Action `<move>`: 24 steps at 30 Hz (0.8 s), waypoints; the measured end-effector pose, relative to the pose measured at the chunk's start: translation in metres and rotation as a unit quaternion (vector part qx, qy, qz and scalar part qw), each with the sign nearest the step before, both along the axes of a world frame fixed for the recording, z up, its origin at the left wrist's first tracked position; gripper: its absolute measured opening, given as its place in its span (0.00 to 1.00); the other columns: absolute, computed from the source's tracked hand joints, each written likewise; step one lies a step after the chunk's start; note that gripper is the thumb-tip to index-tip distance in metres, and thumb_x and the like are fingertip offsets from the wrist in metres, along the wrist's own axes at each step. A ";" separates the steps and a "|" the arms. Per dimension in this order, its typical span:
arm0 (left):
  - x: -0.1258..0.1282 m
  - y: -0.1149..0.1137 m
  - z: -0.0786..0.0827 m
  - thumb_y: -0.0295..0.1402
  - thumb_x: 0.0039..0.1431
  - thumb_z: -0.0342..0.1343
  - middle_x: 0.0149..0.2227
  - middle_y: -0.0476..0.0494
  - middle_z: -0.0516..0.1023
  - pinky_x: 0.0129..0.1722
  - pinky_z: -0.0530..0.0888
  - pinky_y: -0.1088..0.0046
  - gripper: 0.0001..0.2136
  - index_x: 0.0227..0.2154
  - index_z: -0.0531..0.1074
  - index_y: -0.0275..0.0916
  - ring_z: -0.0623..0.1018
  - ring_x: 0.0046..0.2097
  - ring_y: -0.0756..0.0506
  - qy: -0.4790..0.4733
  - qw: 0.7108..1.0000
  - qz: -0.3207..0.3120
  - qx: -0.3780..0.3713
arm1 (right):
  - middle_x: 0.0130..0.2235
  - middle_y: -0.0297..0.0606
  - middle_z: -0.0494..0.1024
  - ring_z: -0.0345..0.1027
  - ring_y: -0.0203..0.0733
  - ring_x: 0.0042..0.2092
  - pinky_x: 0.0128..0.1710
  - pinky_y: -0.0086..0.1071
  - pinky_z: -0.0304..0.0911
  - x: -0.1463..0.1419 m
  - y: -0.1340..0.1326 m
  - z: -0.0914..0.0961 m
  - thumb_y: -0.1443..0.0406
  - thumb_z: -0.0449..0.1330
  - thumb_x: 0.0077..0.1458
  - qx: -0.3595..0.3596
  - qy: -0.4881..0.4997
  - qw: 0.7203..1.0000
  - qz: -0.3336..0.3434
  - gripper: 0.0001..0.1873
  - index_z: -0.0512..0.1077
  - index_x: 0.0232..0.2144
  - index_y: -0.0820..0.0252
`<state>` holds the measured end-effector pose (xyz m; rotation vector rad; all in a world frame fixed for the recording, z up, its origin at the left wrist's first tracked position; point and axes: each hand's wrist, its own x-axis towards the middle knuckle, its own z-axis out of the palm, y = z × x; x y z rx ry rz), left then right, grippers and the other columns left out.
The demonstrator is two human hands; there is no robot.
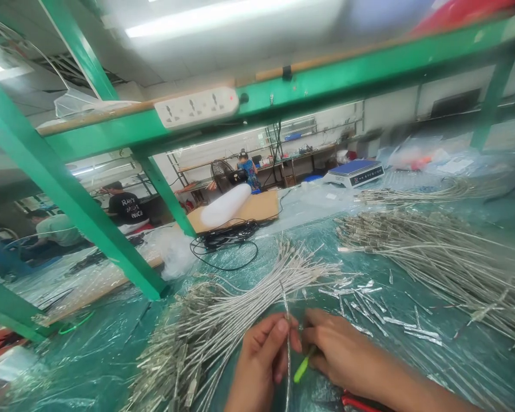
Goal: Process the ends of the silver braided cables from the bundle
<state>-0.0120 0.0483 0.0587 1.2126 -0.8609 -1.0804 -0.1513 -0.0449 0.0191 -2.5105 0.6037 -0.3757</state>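
My left hand (266, 349) pinches a thin silvery cable (288, 360), which runs upright between thumb and fingers. Close beside it, my right hand (339, 346) is closed around a tool with a bright yellow-green end (301, 369); the rest of that tool is hidden by the fingers. Behind and left of the hands lies a large fanned bundle of similar cables (240, 303) with flat metal connectors. Cut silvery strips (364, 303) are scattered to the right of the hands. A red-handled tool (360, 401) shows partly under my right forearm.
More cables (433, 252) lie in a heap at the right. A digital scale (354, 173) stands at the back. Black cables (227, 234) are coiled near cardboard (266, 207). A green frame with a power strip (197, 107) crosses above the table. Other people sit farther back.
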 end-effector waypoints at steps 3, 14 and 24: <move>0.000 0.001 0.001 0.38 0.60 0.56 0.25 0.48 0.73 0.18 0.44 0.76 0.12 0.34 0.77 0.34 0.53 0.17 0.59 0.004 1.000 0.001 0.003 | 0.37 0.40 0.75 0.69 0.47 0.40 0.35 0.32 0.57 -0.003 -0.006 0.001 0.70 0.60 0.49 -0.001 -0.015 1.000 -0.008 0.04 0.74 0.30 0.58; 0.002 -0.003 0.000 0.41 0.59 0.57 0.23 0.50 0.70 0.17 0.46 0.77 0.13 0.33 0.77 0.35 0.53 0.17 0.58 -0.030 0.999 0.043 0.003 | 0.29 0.36 0.72 0.64 0.39 0.26 0.23 0.30 0.59 -0.017 -0.024 0.040 0.52 0.43 0.65 0.253 -0.256 0.919 -0.163 0.23 0.70 0.42 0.60; 0.001 -0.002 0.001 0.44 0.54 0.61 0.20 0.52 0.63 0.21 0.48 0.78 0.14 0.30 0.77 0.35 0.55 0.22 0.55 0.033 0.998 0.040 0.039 | 0.24 0.38 0.76 0.70 0.38 0.24 0.24 0.29 0.64 -0.014 -0.003 0.056 0.48 0.56 0.58 0.433 -0.399 0.804 -0.089 0.24 0.74 0.27 0.63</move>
